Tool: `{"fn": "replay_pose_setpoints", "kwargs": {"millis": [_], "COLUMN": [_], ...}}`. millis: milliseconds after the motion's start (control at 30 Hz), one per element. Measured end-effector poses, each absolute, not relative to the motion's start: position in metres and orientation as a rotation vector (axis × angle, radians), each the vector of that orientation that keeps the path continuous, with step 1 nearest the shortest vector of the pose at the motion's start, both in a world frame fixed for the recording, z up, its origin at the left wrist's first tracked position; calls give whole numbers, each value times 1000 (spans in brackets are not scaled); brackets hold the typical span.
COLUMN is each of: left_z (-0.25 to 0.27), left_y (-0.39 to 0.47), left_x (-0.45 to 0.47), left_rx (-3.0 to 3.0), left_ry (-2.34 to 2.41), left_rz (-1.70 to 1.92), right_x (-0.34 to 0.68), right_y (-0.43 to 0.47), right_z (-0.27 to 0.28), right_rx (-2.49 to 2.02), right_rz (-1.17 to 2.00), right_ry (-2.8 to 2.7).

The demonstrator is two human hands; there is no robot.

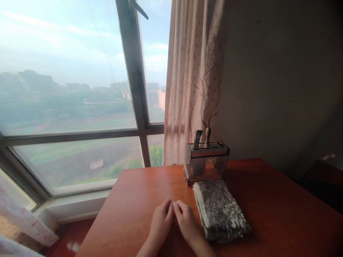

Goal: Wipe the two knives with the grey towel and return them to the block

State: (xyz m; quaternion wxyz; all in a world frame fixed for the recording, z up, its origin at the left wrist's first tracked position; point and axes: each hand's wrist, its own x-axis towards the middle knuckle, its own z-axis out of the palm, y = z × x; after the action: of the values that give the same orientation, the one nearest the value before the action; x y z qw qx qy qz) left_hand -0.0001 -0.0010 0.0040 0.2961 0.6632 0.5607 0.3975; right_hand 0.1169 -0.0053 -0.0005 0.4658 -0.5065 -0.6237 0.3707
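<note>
The fingers of both hands curl inward, tips meeting; how tightly they close, or whether they hold anything, I cannot tell. The left hand and right hand are over the table. Just beside the right hand lies a folded grey towel; behind it stands a knife holder, two handles upright. Beyond are a curtain and window.
</note>
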Motion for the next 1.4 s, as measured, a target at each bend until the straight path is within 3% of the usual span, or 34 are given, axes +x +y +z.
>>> {"fn": "replay_pose_setpoints", "kwargs": {"millis": [167,367,633,867,1200,1400], "left_z": [4,9,11,13,22,21], "left_y": [-2,-6,-9,-10,-9,-4], "left_x": [2,4,6,6,1,-33], "left_rx": [1805,1914,1956,1900,1670,1593], "left_ry": [1492,1547,1568,1564,1576,1632], "left_rz": [1023,907,883,943,933,1139], "right_x": [123,179,322,319,224,178], "right_y": [-12,-7,34,32,16,4], "right_z": [9,35,-12,-41,-21,-15], "right_rx": [-1277,-1235,-1614,-1665,-1460,-1357], "right_rz": [753,817,162,385,708,830], "right_ry": [-1631,-1477,-1437,-1386,-1371,-1378]}}
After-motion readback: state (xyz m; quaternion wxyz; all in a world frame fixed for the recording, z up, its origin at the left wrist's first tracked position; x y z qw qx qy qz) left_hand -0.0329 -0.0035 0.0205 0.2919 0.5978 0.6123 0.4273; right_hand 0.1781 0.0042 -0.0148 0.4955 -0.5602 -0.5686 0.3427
